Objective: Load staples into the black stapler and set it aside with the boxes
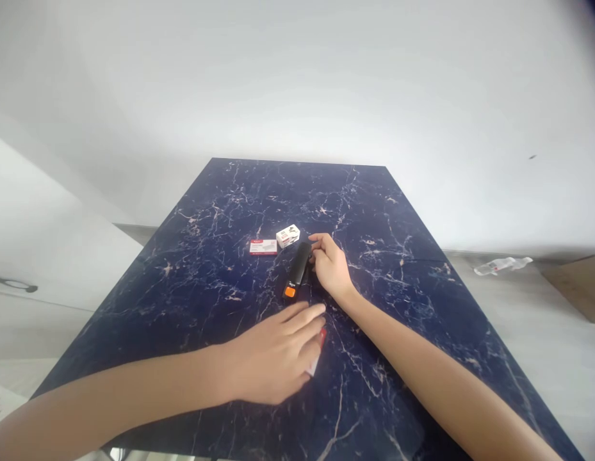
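Note:
A black stapler [297, 271] with an orange end lies on the dark blue marble-patterned table [220, 256]. My right hand [332, 266] rests against the stapler's right side, fingers curled on its far end. Nearer to me, my left hand [273, 355] lies palm down over a small red and white box [318, 351], which is mostly hidden under my fingers. Beyond the stapler sit a flat red and white box [263, 246] and a small white box [288, 235].
A white wall stands behind the table. To the right, a plastic bottle [501, 264] lies on the pale floor near a brown board [578, 285]. White furniture [47, 256] stands to the left.

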Tool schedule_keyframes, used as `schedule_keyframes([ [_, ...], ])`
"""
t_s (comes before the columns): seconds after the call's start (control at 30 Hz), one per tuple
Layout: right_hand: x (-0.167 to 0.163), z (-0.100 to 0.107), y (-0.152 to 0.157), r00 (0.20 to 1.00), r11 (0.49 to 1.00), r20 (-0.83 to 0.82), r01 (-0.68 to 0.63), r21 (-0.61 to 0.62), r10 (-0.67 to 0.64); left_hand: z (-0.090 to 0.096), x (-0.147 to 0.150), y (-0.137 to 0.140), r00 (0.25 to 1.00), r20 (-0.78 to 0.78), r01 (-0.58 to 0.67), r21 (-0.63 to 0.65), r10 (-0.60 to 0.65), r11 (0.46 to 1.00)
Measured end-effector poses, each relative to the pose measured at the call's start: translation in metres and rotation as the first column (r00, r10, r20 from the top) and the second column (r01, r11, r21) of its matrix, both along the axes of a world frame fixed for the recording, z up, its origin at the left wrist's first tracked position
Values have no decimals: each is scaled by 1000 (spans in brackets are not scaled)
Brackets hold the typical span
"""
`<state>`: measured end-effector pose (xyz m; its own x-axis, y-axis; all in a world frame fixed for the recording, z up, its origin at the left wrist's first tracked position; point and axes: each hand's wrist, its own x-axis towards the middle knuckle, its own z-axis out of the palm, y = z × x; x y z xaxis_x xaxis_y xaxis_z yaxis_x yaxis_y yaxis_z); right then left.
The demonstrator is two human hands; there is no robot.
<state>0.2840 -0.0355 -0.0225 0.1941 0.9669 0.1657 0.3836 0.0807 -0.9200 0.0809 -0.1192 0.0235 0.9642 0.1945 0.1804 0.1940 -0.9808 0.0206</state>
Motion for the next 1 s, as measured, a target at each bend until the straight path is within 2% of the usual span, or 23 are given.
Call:
schedule_keyframes([
  [0.07, 0, -1, 0, 1000, 1000, 15, -6, -7, 6, 15, -4, 0, 998, -7, 64, -127, -66, 990],
  [0.17, 0, -1, 1, 1000, 1000, 23, -2, -6, 2, 47, -16, 20, 985, 5, 168, -311, -175, 936],
  [0.23, 0, -1, 1, 1000, 1000, 17, -6, 0, 6, 64, -28, 47, 997, 56, 77, -368, -61, 926],
  [0.27, 0, -1, 1, 1000, 1000, 12, -10, -3, 10, 67, -36, 65, 994, 98, -1, -348, 38, 937],
  [0.33, 0, -1, 3, 1000, 1000, -5, -11, -26, 11, 62, -51, 102, 947, 168, -214, -305, 274, 928],
  [0.4, 1, 0, 4, 999, 998, -34, -7, -60, 5, 41, -64, 135, 887, 193, -343, -333, 419, 879],
  [0.5, 3, 0, 5, 996, 997, -85, -16, -79, 9, 2, -73, 163, 908, 58, -360, -401, 416, 842],
  [0.6, 3, 0, 5, 997, 998, -81, -24, -66, 19, -21, -70, 163, 854, 95, -442, -389, 512, 809],
  [0.7, 3, -1, 4, 998, 998, -54, -29, -53, 26, -24, -64, 155, 810, 200, -461, -367, 552, 808],
  [0.77, 3, -1, 4, 999, 998, -43, -33, -51, 31, -22, -63, 155, 840, 213, -401, -376, 499, 835],
  [0.87, 3, 0, 3, 999, 998, -29, -40, -56, 39, -17, -64, 159, 890, 145, -345, -409, 433, 845],
  [1.0, 2, 3, 2, 998, 997, -13, -56, -55, 56, -4, -59, 153, 892, 17, -402, -425, 452, 811],
])
